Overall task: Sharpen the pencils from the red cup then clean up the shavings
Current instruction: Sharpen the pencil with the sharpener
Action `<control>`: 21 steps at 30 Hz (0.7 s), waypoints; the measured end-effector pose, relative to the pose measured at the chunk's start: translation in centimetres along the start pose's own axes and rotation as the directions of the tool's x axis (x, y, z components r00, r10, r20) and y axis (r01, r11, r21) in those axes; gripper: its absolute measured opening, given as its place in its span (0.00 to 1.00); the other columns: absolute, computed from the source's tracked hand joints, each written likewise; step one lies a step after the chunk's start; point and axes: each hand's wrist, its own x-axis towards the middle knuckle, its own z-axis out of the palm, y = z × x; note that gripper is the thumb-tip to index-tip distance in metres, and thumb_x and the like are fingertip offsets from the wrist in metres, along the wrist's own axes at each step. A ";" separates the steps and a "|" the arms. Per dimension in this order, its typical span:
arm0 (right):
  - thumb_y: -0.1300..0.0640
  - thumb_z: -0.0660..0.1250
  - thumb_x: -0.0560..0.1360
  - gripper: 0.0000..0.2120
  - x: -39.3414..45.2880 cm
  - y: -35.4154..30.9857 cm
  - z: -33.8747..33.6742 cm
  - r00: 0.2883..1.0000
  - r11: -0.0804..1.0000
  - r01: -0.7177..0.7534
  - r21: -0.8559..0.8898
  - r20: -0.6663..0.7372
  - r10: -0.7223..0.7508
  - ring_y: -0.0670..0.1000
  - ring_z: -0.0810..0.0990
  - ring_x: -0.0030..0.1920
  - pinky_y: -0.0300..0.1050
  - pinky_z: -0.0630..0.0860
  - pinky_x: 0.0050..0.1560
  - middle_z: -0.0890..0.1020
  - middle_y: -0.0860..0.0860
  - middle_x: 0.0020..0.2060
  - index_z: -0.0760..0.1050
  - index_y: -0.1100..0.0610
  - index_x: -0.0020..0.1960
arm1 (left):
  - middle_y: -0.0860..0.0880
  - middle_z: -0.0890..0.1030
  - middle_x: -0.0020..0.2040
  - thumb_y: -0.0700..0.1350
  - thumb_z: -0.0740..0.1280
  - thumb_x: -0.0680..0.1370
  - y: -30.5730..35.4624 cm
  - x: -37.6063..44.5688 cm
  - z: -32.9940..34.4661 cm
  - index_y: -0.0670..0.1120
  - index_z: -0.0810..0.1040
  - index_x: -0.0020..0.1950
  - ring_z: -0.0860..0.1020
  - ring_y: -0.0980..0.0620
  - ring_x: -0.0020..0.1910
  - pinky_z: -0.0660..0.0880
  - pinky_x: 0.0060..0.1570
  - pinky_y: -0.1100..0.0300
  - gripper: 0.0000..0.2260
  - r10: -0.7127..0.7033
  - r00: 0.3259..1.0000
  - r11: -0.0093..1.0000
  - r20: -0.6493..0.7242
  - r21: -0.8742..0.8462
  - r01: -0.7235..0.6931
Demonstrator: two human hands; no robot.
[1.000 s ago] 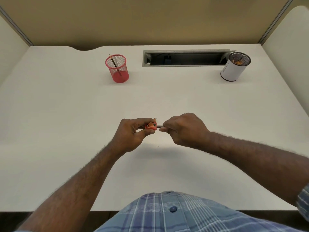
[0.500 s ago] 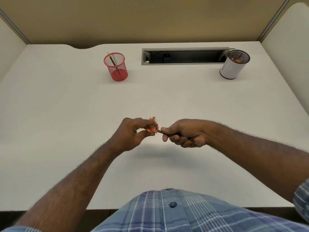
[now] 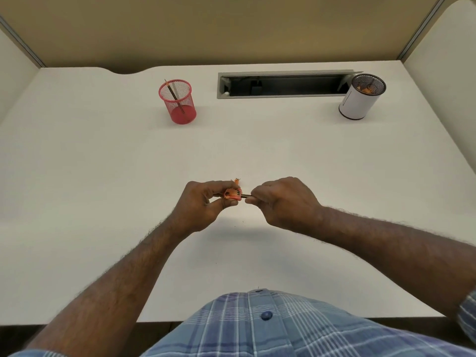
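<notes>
My left hand [image 3: 199, 203] pinches a small red-orange sharpener [image 3: 233, 194] above the middle of the white desk [image 3: 103, 176]. A curl of shavings [image 3: 237, 180] sticks up from it. My right hand [image 3: 280, 200] grips a dark pencil [image 3: 246, 195] whose tip sits inside the sharpener; most of the pencil is hidden in my fist. A red mesh cup [image 3: 177, 101] stands at the back left with one pencil [image 3: 173, 95] leaning in it.
A white cup with a black mesh rim [image 3: 360, 99] stands at the back right, with orange shavings inside. A grey cable slot [image 3: 283, 85] lies open between the two cups. Tiny dark specks [image 3: 242, 223] lie on the desk under my hands.
My right hand has rolled back over, knuckles up again, turning the pencil in the sharpener. The left hand has held still.
</notes>
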 end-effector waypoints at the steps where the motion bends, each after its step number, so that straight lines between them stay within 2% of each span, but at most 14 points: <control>1: 0.47 0.59 0.78 0.20 0.1 0.2 0.0 0.999 0.998 -0.034 0.045 0.022 0.033 0.57 0.63 0.23 0.43 0.60 0.23 0.71 0.52 0.22 0.72 0.58 0.32 | 0.59 0.84 0.49 0.36 0.75 0.71 -0.1 0.0 0.1 0.43 0.84 0.54 0.81 0.66 0.50 0.74 0.55 0.71 0.12 0.005 1.000 1.000 0.004 0.002 -0.005; 4: 0.50 0.62 0.78 0.21 0.4 0.0 -0.6 0.991 0.968 -0.110 0.226 0.101 0.089 0.54 0.58 0.24 0.43 0.57 0.25 0.68 0.53 0.20 0.75 0.62 0.32 | 0.52 0.86 0.49 0.37 0.75 0.71 -0.2 0.0 0.1 0.44 0.83 0.54 0.83 0.59 0.50 0.76 0.56 0.65 0.12 0.020 1.000 1.000 0.019 0.000 -0.020; 6: 0.51 0.67 0.78 0.19 0.8 -0.1 -1.6 0.944 0.855 -0.303 0.421 0.255 0.210 0.49 0.61 0.23 0.39 0.58 0.25 0.70 0.51 0.20 0.78 0.63 0.34 | 0.52 0.86 0.48 0.38 0.75 0.71 0.0 0.0 0.0 0.45 0.83 0.54 0.83 0.58 0.49 0.77 0.56 0.63 0.12 0.029 0.999 1.000 0.032 0.004 -0.029; 7: 0.51 0.68 0.78 0.17 1.0 -0.1 -2.1 0.873 0.727 -0.464 0.506 0.399 0.280 0.47 0.63 0.22 0.36 0.59 0.24 0.70 0.49 0.20 0.80 0.61 0.36 | 0.52 0.86 0.48 0.38 0.75 0.71 0.0 0.0 -0.1 0.46 0.84 0.54 0.83 0.58 0.49 0.77 0.56 0.63 0.12 0.038 0.998 0.999 0.045 0.008 -0.039; 9: 0.49 0.66 0.78 0.15 1.3 0.5 -2.7 0.653 0.387 -0.747 0.541 0.707 0.273 0.44 0.62 0.21 0.35 0.58 0.22 0.70 0.48 0.23 0.80 0.59 0.39 | 0.51 0.86 0.47 0.41 0.75 0.71 0.1 0.0 -0.1 0.49 0.83 0.53 0.83 0.57 0.48 0.77 0.55 0.62 0.12 0.055 0.996 0.998 0.076 0.011 -0.056; 11: 0.48 0.63 0.80 0.15 1.3 1.1 -2.7 0.454 0.126 -0.890 0.439 0.879 0.146 0.43 0.58 0.20 0.33 0.54 0.18 0.68 0.47 0.24 0.77 0.58 0.40 | 0.49 0.86 0.46 0.40 0.75 0.71 0.1 0.0 0.0 0.48 0.83 0.53 0.83 0.55 0.47 0.77 0.55 0.62 0.12 0.065 0.994 0.998 0.091 0.004 -0.066; 12: 0.48 0.61 0.80 0.15 1.3 1.4 -2.4 0.399 0.041 -0.917 0.397 0.912 0.096 0.42 0.57 0.19 0.33 0.53 0.16 0.67 0.47 0.23 0.75 0.57 0.40 | 0.48 0.86 0.46 0.39 0.75 0.70 0.1 0.0 0.0 0.46 0.84 0.53 0.83 0.54 0.47 0.77 0.55 0.62 0.12 0.070 0.993 0.998 0.092 0.001 -0.071; 15: 0.48 0.59 0.81 0.16 1.2 1.6 -1.6 0.337 -0.110 -0.936 0.334 0.942 -0.002 0.42 0.56 0.17 0.32 0.50 0.15 0.65 0.46 0.22 0.71 0.56 0.39 | 0.48 0.86 0.46 0.37 0.75 0.70 0.0 0.2 0.0 0.44 0.84 0.54 0.83 0.56 0.46 0.75 0.53 0.66 0.13 0.085 0.992 0.996 0.096 0.014 -0.087; 21: 0.49 0.63 0.73 0.12 0.8 1.6 -1.2 0.329 -0.281 -0.920 0.272 0.928 -0.177 0.42 0.60 0.15 0.32 0.50 0.14 0.65 0.47 0.20 0.69 0.56 0.38 | 0.49 0.85 0.45 0.36 0.75 0.70 -0.1 0.4 -0.2 0.44 0.83 0.54 0.82 0.58 0.46 0.76 0.53 0.64 0.13 0.123 0.987 0.992 0.108 0.022 -0.126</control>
